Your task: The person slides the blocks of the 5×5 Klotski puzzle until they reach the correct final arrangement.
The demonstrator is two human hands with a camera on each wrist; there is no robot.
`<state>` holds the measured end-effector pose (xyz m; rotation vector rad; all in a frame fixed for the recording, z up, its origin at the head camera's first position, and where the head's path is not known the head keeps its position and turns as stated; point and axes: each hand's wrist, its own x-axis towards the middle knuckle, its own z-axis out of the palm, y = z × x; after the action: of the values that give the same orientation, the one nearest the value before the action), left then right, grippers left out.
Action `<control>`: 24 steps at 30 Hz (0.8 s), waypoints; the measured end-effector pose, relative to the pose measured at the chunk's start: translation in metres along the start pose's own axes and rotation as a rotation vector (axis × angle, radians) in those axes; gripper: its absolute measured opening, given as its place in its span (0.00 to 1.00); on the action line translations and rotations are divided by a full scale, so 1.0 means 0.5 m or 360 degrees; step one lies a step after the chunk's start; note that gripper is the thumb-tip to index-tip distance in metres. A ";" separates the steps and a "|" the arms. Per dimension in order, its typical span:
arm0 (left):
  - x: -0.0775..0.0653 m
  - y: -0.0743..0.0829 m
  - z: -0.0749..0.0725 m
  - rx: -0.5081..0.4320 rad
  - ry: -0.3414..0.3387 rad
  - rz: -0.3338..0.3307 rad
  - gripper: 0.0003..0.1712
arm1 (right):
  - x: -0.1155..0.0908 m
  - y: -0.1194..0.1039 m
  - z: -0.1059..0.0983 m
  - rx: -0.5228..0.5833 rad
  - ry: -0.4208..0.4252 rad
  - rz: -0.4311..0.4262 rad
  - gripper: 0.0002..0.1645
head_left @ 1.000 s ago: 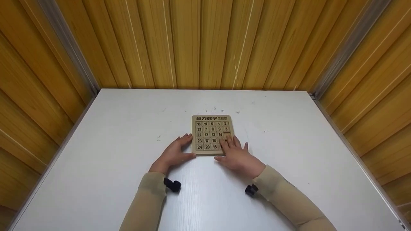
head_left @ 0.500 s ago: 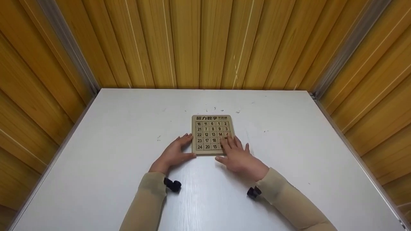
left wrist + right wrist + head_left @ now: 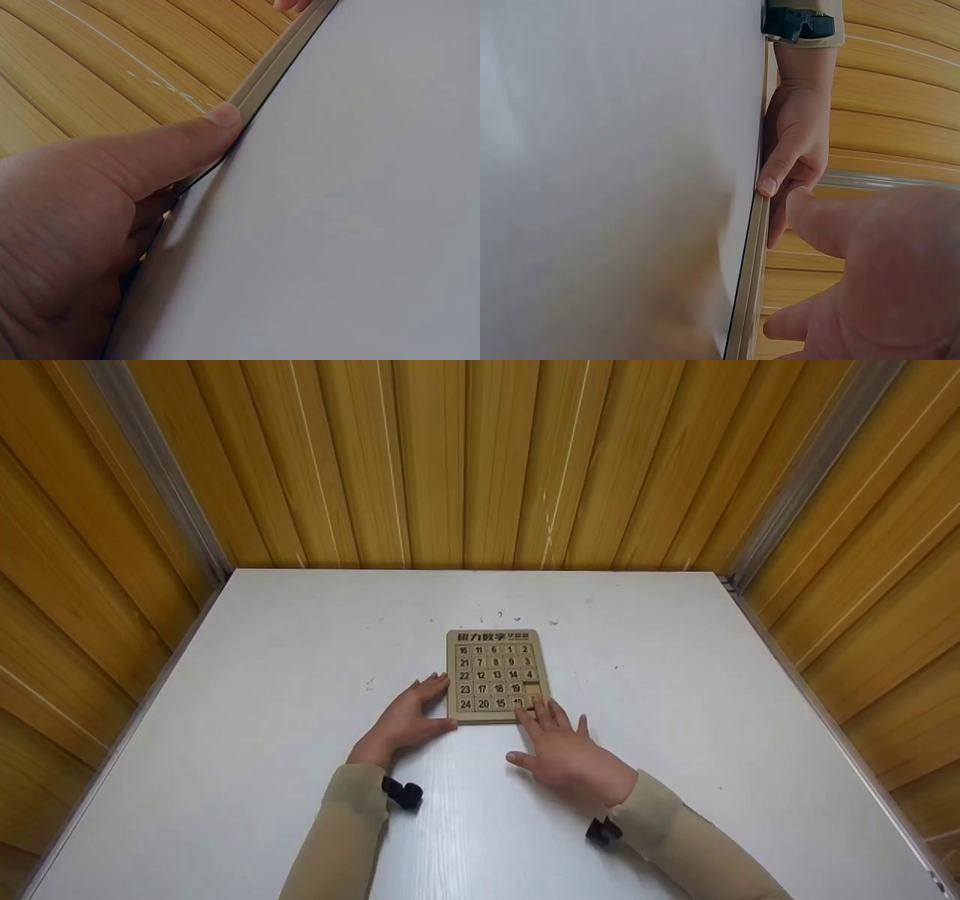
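A wooden number sliding puzzle [image 3: 497,676] lies flat on the white table, with rows of numbered tiles and dark Chinese lettering along its top. My left hand [image 3: 409,720] holds its lower left corner, thumb on the near edge and fingers along the left side. Over the lower right corner is my right hand [image 3: 568,750], fingers extended onto the bottom-row tiles and thumb spread away. An empty slot [image 3: 532,688] shows beneath tile 4, right of tile 19. The rightmost bottom tile is partly covered by fingertips. In the left wrist view, the left thumb [image 3: 223,115] presses the puzzle's edge.
The white table [image 3: 262,697] has small dark marks beyond the puzzle. Yellow wood-look panels [image 3: 495,465] enclose the back and both sides, with metal posts at the corners. A small black camera [image 3: 405,793] sits at the left wrist.
My right hand has slid toward the near edge of the puzzle. Tile 4 has moved up beneath 3, and the empty slot now shows one row lower. My left hand stays put.
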<state>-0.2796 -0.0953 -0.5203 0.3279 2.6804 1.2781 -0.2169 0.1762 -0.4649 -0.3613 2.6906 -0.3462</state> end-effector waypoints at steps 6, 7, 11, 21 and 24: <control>0.001 -0.003 -0.001 0.0001 -0.0003 0.0034 0.48 | 0.020 0.004 -0.007 -0.0011 0.0021 -0.0005 0.53; 0.001 -0.003 -0.002 0.0000 -0.0001 0.0037 0.48 | 0.025 0.005 -0.008 -0.0012 0.0027 -0.0008 0.53; 0.001 -0.003 -0.003 0.0007 -0.0002 0.0044 0.48 | 0.040 0.006 -0.011 -0.0023 0.0036 -0.0004 0.53; 0.000 0.000 -0.002 0.0039 0.0002 0.0021 0.49 | 0.018 -0.013 -0.005 -0.0005 0.0052 -0.0058 0.53; -0.001 0.000 -0.001 0.0043 0.0008 0.0024 0.48 | 0.009 -0.025 0.003 -0.0008 0.0019 -0.0099 0.53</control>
<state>-0.2791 -0.0959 -0.5198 0.3496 2.7067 1.2497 -0.2178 0.1630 -0.4641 -0.4463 2.6968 -0.3603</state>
